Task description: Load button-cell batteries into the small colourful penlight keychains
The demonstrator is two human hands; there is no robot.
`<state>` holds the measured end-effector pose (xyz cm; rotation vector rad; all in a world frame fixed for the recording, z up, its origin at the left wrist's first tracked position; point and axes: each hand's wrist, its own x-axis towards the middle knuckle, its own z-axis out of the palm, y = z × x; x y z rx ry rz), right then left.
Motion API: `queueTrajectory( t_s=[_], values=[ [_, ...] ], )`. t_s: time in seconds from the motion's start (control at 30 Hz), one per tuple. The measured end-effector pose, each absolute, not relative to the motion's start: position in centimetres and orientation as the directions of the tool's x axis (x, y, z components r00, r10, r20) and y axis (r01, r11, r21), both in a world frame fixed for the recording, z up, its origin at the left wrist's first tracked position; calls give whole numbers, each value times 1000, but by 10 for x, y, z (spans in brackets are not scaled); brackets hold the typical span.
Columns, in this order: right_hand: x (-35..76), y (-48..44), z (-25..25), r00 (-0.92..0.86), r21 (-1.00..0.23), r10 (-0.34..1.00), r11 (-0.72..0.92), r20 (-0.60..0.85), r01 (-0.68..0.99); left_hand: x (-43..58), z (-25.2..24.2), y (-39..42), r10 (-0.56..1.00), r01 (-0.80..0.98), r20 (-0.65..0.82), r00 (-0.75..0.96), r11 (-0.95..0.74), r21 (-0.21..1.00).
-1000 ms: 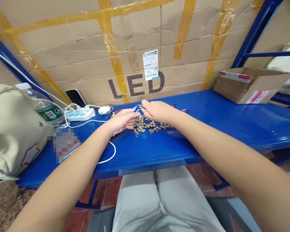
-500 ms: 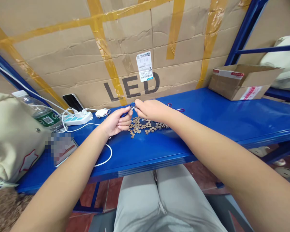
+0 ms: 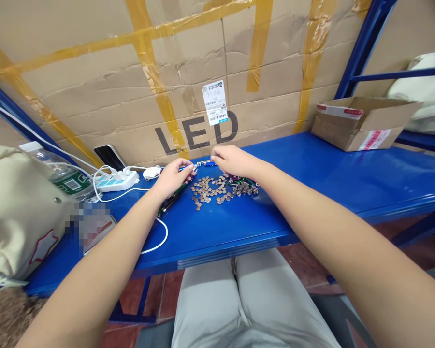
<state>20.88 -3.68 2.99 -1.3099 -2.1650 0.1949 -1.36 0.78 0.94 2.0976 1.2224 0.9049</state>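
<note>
My left hand point(image 3: 174, 178) is over the left part of the blue table, its fingers loosely bent and apart, with small metal clasps point(image 3: 195, 170) by the fingertips. Dark strap-like pieces point(image 3: 172, 200) lie partly under this hand. Between my hands is a blue clip point(image 3: 210, 164) with silver metal links point(image 3: 200, 164). My right hand point(image 3: 232, 160) is closed with its fingers curled down, so whatever they hold is hidden. Many small round brownish discs point(image 3: 205, 187) are scattered in front. Beside them sits a heap of silvery metal pieces point(image 3: 245, 188) with green and purple clips point(image 3: 234, 181).
A large taped cardboard sheet point(image 3: 188, 87) stands behind the blue table point(image 3: 311, 179). An open carton point(image 3: 342, 125) is at the right. On the left are a power strip point(image 3: 121, 180), white cables, a phone point(image 3: 109, 157), a plastic bottle point(image 3: 67, 179) and a beige bag point(image 3: 18, 208).
My hands have moved apart from the blue clip they worked on together. The right hand has shifted slightly right; the left has loosened its grip. The dark straps and metal heap show more.
</note>
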Motion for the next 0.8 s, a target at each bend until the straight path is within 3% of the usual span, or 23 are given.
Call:
queueTrajectory(
  t_s=[0.1, 0.23, 0.37, 0.53, 0.7, 0.8],
  values=[
    [218, -32, 29, -294, -454, 862, 474, 412, 755, 2, 17, 21, 881, 595, 280, 382, -466, 655],
    [228, -27, 25, -288, -515, 895, 434, 341, 739, 20, 25, 42, 863, 742, 263, 431, -505, 441],
    [230, -27, 24, -261, -567, 929, 368, 263, 737, 30, 26, 53, 859, 860, 240, 452, -491, 138],
    [231, -28, 26, -274, -527, 926, 374, 259, 763, 29, 35, 36, 784, 857, 351, 513, -446, -257],
    [228, -31, 30, -370, -375, 899, 434, 232, 819, 3, 37, 8, 888, 882, 120, 444, -409, -235],
    [223, -37, 32, -424, -333, 895, 444, 135, 832, -12, 27, -2, 911, 895, 73, 405, -379, -234]
  ],
)
